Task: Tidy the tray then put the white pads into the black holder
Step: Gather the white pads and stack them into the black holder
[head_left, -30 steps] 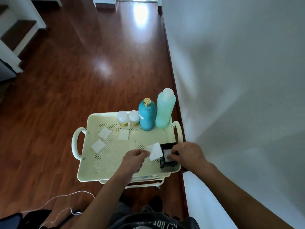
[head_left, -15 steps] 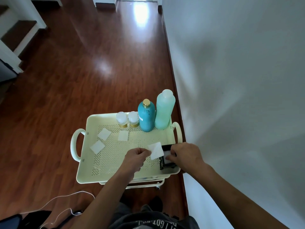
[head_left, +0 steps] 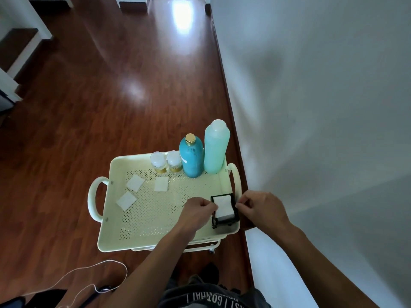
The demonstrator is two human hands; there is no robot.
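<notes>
Two hands, left hand (head_left: 199, 211) and right hand (head_left: 259, 207), are pinched on a white pad (head_left: 224, 206) so it is seated squarely in the black holder (head_left: 236, 215).

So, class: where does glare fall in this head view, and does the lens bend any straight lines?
Head view: window glare bleaches the wooden floor at top centre, with a softer patch mid-floor; the wide-angle lens bows the skirting edge of the wall; soft shadows mottle that wall; the tray and bottles look fairly sharp.
</notes>
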